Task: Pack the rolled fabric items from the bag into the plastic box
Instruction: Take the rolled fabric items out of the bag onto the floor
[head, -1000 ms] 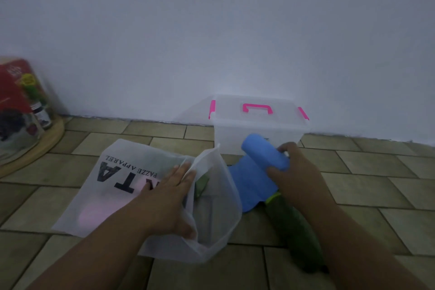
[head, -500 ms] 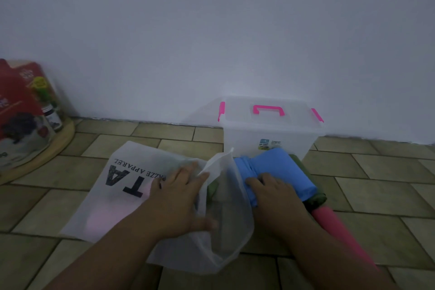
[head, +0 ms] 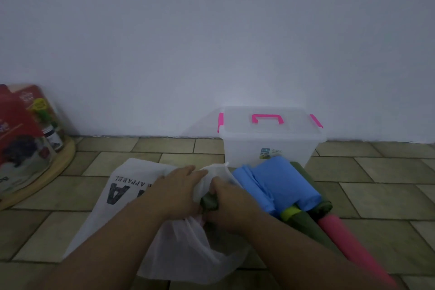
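Observation:
A white fabric bag (head: pixel 131 190) with black lettering lies on the tiled floor. My left hand (head: pixel 179 188) grips the bag's mouth edge. My right hand (head: pixel 229 205) reaches into the mouth and is closed around a dark green rolled fabric (head: pixel 209 202). To the right, a blue roll (head: pixel 280 186) lies on the floor over a dark green roll (head: pixel 308 221), with a pink roll (head: pixel 348 242) beside them. The clear plastic box (head: pixel 270 148) with pink handle and latches stands lidded against the wall behind them.
A red printed package (head: pixel 21 134) and a small jar sit on a round wooden board (head: pixel 47 176) at the far left. A plain wall runs close behind the box. Bare floor tiles stretch to the right.
My right hand left the blue roll lying on the floor and moved left into the bag's mouth, where it now grips a dark green roll. My left hand shifted to the bag's edge.

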